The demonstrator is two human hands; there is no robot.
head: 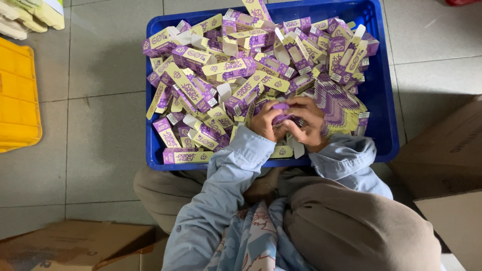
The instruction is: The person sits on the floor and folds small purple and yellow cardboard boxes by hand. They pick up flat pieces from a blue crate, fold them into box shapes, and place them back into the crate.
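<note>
the left hand (265, 122) and the right hand (307, 124) meet over the near edge of a deep blue plastic crate (382, 100) that stands on a grey tiled floor (100, 60). both hands close together on a small purple and yellow-green cardboard carton (281, 111); the fingers of each curl round it, so each grip is closed on that one carton, which sits between the two hands just above the pile. how far the carton is folded cannot be told, since the fingers cover most of it.

the crate is filled with a loose heap of folded purple and yellow-green cartons (221, 70), lying at all angles, some with open flaps. at the right side of the crate, just beside the right hand, lies a fanned stack of flat unfolded carton blanks (339, 103) in the same colours.

the person wears light blue sleeves (226, 185) and brown trousers (351, 226), with the knees drawn up close to the crate's near wall.

a yellow plastic crate (17, 100) stands at the left edge, well apart from the blue one, and pale yellow cartons (30, 15) show in the top left corner. a brown cardboard box (447, 145) stands to the right, near the crate, and another brown cardboard box (75, 246) lies at the lower left.
</note>
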